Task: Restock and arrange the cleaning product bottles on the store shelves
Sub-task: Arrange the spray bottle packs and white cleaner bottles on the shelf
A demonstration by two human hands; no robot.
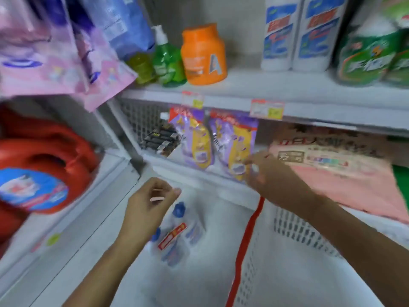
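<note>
White store shelving fills the view; much of it is motion-blurred.

Upper shelf (254, 85), left to right: small yellow-green bottle (141, 67); green pump bottle (166, 60); orange jar (203, 54); two tall white bottles (296, 34) with blue-and-red labels, side by side; green-labelled bottles (371, 56) at the right edge. Two price tags (266, 108) hang on this shelf's front lip.

Upper left of the frame: pink pouches (44, 52) and a blue pouch (124, 23), overhanging.

Left edge: red jugs (39, 169) with blue round labels, on a side shelf.

Middle shelf, left to right: black packet (161, 138) against the mesh back; two purple-and-yellow pouches (197, 142), upright and touching; large pink bag (332, 169), lying flat.

Lower centre: clear bottles with blue caps (177, 235), banded together by a red label, lying on a white surface just left of a red strip (250, 235). A white perforated basket wall (298, 229) stands to the right of the strip. Whether the bottles lie inside the basket or on a shelf cannot be told.

Left hand (152, 200): raised above the capped bottles, not touching them, fingers curled in toward the palm, nothing seen in it.

Right hand (265, 171): stretched out to the lower right edge of the right-hand purple-and-yellow pouch; too blurred to tell whether it grips the pouch or only reaches it.
</note>
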